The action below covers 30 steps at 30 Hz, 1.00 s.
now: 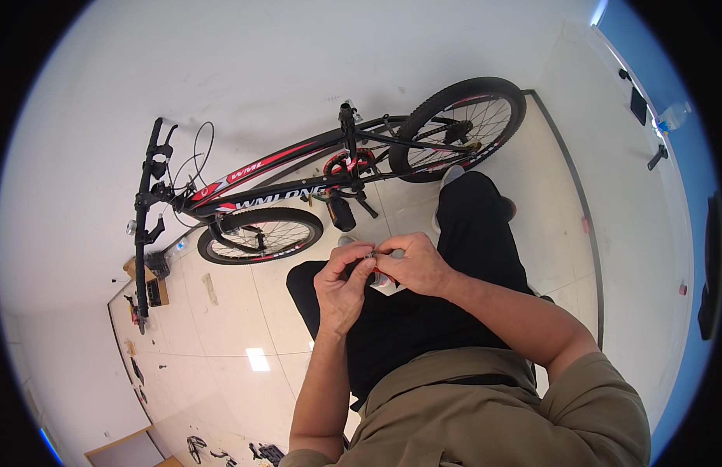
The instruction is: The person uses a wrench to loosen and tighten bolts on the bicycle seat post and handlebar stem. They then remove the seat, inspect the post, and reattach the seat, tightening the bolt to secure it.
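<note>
My left hand (343, 289) and my right hand (418, 266) meet above my lap, the fingertips of both pinched together. Between them is a small metal part (371, 255), mostly covered by the fingers, so its exact kind cannot be made out. A bit of something red (385, 276) shows just under my right fingers; whether it is held or lies behind them is unclear. Beyond my hands a black bicycle with red and white markings (275, 167) leans along the white wall, handlebar (149, 179) to the left. Its black pedal (341, 212) sits nearest my hands.
My knees, in black trousers (477, 226), flank the work. The rear wheel (458, 128) stands beyond my right foot, the front wheel (259, 236) left of my hands. A dark crate (157, 265) and a cardboard box (135, 269) sit far left. Loose black parts (196, 447) lie lower left.
</note>
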{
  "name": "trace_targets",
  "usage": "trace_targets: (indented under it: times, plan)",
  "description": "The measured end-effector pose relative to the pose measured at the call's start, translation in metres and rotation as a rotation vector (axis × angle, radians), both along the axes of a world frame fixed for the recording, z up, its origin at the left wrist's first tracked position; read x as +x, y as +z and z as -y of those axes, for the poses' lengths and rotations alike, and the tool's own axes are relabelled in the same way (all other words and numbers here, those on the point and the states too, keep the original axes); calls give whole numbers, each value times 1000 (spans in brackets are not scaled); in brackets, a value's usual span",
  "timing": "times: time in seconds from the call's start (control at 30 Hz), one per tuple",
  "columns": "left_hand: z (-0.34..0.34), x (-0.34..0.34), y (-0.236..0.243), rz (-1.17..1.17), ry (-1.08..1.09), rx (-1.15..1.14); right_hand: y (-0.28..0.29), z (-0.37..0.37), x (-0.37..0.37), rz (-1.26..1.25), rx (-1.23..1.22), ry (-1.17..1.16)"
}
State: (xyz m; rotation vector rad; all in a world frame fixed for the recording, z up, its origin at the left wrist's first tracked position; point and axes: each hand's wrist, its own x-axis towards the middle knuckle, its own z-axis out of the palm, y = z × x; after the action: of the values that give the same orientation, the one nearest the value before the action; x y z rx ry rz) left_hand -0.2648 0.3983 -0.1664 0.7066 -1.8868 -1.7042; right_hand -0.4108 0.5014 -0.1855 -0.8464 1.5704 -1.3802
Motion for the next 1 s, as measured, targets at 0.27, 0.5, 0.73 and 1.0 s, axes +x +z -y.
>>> trace_targets:
  times: [0.27, 0.5, 0.73, 1.0]
  plan:
    - [5, 0, 7, 47, -113, -29, 12, 0, -2, 86, 77, -2]
    - [6, -3, 4, 0, -152, 15, 12, -1, -3, 103, 51, -11]
    - [6, -3, 3, 46, -143, 51, 9, -1, -3, 104, 66, -10]
    - [2, -3, 9, -59, -109, 284, 11, -1, -3, 96, 44, 11]
